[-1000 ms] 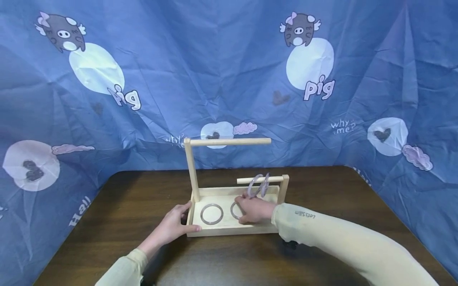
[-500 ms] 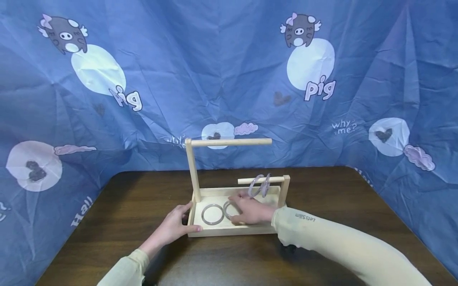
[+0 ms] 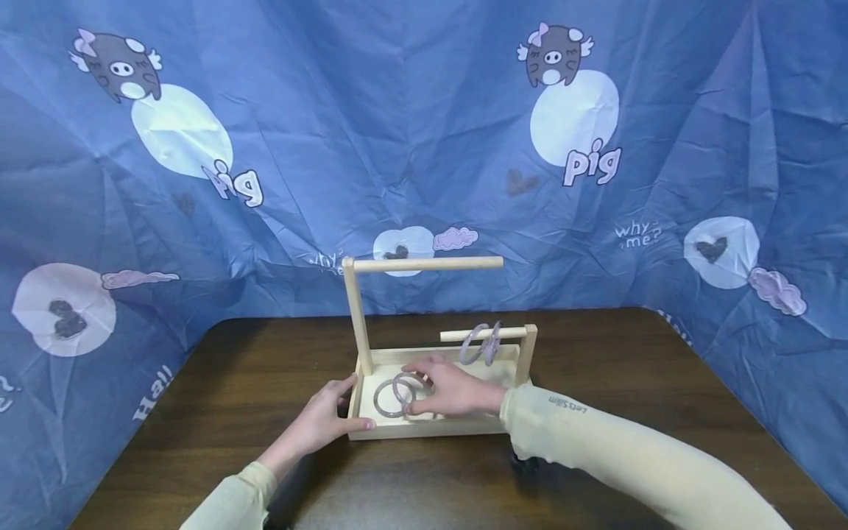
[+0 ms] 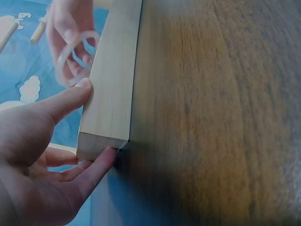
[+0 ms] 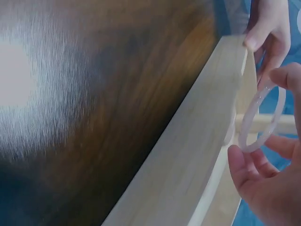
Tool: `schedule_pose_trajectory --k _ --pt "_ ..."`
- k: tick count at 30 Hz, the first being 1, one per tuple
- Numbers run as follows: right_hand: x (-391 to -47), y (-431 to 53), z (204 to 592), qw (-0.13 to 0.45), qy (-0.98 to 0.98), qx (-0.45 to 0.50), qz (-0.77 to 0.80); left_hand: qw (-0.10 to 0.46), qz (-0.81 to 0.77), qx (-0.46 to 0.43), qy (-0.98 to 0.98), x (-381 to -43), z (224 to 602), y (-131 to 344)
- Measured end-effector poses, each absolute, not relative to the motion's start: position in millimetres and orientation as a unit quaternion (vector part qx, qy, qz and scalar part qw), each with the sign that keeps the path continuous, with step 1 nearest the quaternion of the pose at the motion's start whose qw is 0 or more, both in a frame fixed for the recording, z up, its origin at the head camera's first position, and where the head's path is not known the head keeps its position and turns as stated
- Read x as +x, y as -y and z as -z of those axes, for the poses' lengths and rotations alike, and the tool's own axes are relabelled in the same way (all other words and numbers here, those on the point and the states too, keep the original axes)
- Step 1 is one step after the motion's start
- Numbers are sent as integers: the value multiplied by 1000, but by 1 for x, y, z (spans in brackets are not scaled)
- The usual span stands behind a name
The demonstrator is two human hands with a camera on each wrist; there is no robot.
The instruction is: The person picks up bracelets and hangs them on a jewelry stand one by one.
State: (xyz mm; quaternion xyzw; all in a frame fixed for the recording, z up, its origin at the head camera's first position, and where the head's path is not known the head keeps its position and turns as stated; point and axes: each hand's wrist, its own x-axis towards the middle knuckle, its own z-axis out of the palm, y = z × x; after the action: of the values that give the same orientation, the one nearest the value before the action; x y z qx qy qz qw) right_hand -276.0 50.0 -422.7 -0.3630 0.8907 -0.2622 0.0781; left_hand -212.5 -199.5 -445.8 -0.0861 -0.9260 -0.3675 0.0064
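My left hand grips the left front corner of a wooden bangle stand, thumb along its front wall and fingers at the end. My right hand pinches a pale translucent bangle between thumb and fingers. In the right wrist view this held bangle is tilted, above the tray part. A second bangle lies flat on the tray floor, partly overlapped by the held one in the head view. Two lilac bangles hang on the low peg at the right.
A tall post at the stand's left bears a long upper bar with nothing hung on it. The short right post carries the low peg. Beneath is a dark wooden table, with a blue printed cloth behind.
My right hand has moved left across the tray, first sliding the bangle toward the lying one, then lifting it. The left hand keeps its grip on the corner.
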Motion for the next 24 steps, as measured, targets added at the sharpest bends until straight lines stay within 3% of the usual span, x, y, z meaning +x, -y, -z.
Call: schedule_pose_trajectory --k 24 --pt "-246 -53 365 96 -835 -418 346 3 360 -88 929 -212 443 198"
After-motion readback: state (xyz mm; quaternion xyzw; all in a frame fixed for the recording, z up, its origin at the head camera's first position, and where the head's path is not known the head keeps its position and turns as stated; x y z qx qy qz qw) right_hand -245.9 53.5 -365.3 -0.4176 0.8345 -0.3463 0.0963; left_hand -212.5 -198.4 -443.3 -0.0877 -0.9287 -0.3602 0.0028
